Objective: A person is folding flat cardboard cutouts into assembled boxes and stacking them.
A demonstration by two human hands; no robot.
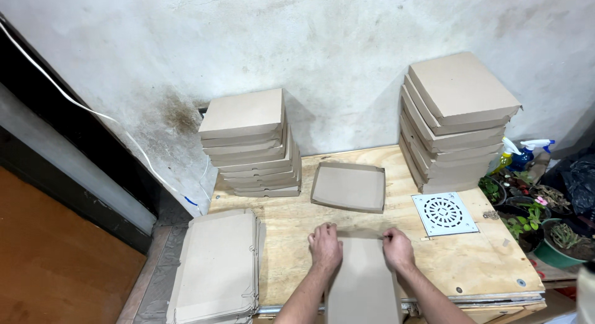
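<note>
Both hands press on one flat cardboard blank lying on the plywood table: left hand and right hand curl over its far corners. Just beyond them sits one open cardboard tray. Two stacks of folded boxes stand farther back.

A flat sheet of brown cardboard is laid lengthwise on the plywood, its near end overhanging the front edge. Its far end is gripped at both corners and appears slightly folded up.
</note>
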